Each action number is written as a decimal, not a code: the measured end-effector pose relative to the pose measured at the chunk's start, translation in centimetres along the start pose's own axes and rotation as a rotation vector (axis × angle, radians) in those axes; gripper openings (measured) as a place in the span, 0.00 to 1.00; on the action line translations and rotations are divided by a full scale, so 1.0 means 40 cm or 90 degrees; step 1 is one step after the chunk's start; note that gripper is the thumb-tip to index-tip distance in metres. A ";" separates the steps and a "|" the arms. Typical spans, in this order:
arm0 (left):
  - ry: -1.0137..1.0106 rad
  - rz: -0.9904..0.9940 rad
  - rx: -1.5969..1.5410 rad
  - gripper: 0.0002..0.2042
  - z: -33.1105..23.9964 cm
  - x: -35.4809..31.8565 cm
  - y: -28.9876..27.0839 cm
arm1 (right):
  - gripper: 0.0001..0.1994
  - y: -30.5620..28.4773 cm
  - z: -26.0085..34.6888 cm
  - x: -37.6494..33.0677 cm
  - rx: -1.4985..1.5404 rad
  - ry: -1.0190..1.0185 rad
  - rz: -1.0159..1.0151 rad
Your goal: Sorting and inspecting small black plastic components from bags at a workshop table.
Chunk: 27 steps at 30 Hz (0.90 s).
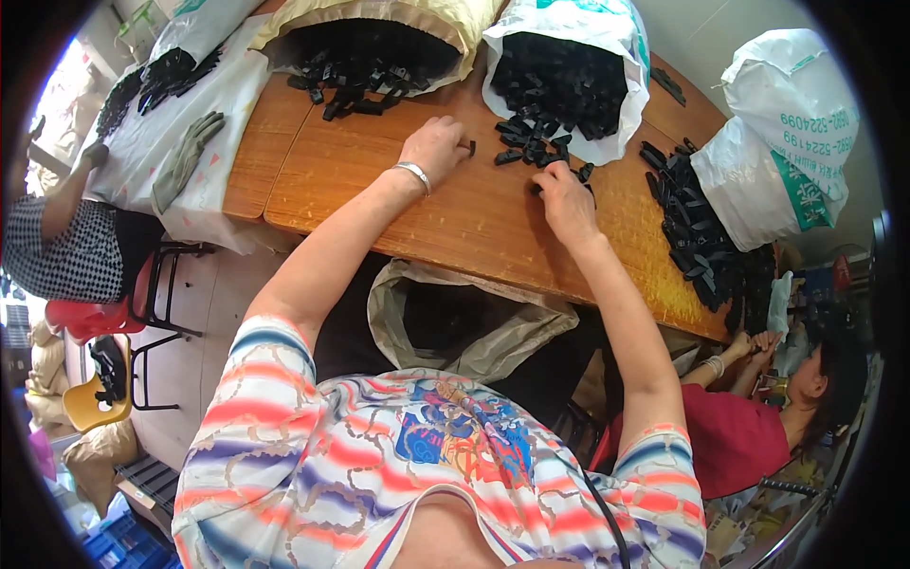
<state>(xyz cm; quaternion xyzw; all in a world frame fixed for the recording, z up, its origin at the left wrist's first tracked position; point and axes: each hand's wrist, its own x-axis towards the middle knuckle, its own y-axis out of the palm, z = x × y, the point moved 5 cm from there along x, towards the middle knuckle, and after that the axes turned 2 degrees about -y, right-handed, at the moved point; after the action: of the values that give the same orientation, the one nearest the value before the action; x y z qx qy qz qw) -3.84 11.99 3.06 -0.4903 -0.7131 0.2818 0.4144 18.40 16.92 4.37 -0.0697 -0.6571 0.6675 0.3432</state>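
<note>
My left hand [434, 152], with a bracelet at the wrist, is over the middle of the wooden table [417, 213]. Its fingers pinch a small black plastic piece [472, 148]. To its right, my right hand [570, 207] is closed at the near edge of a loose heap of black plastic pieces [527, 144]. A bit of black shows at its fingertips; most of what it grips is hidden. That heap spills from a white woven sack [637, 104]. Beyond my left hand, a tan sack [479, 21] lies open with more black pieces [365, 57] at its mouth.
An open sack [384, 308] hangs below the table's front edge. On the right, black parts [687, 223] lie by another white sack [791, 95]; a person in red [725, 436] works there. At left are a grey glove [188, 156] and a person in a checked top [66, 248].
</note>
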 end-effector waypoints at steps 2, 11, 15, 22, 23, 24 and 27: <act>0.052 0.036 -0.045 0.05 -0.017 -0.028 -0.011 | 0.06 0.003 -0.009 0.013 -0.007 0.018 0.052; 0.126 0.050 -0.155 0.14 -0.066 -0.140 -0.017 | 0.17 -0.003 0.074 -0.033 0.136 0.113 0.070; 0.116 0.005 -0.090 0.15 -0.042 -0.152 -0.034 | 0.16 -0.001 0.064 -0.049 0.232 0.139 0.034; 0.056 0.031 -0.085 0.13 -0.021 -0.149 -0.023 | 0.11 0.006 0.171 0.040 0.284 0.031 -0.051; 0.056 0.030 -0.084 0.13 -0.018 -0.149 -0.018 | 0.11 0.008 0.186 0.051 0.269 -0.011 -0.070; 0.069 0.012 -0.083 0.13 -0.017 -0.151 -0.014 | 0.11 0.014 0.193 0.059 0.274 -0.016 -0.055; 0.079 -0.003 -0.085 0.13 -0.015 -0.148 -0.006 | 0.11 0.036 0.191 0.066 0.260 -0.031 -0.036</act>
<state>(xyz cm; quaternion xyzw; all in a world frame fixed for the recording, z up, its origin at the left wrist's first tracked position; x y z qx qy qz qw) -2.37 6.38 1.69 -0.5320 -0.7042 0.2015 0.4247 11.72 12.19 4.94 0.0362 -0.5178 0.7786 0.3526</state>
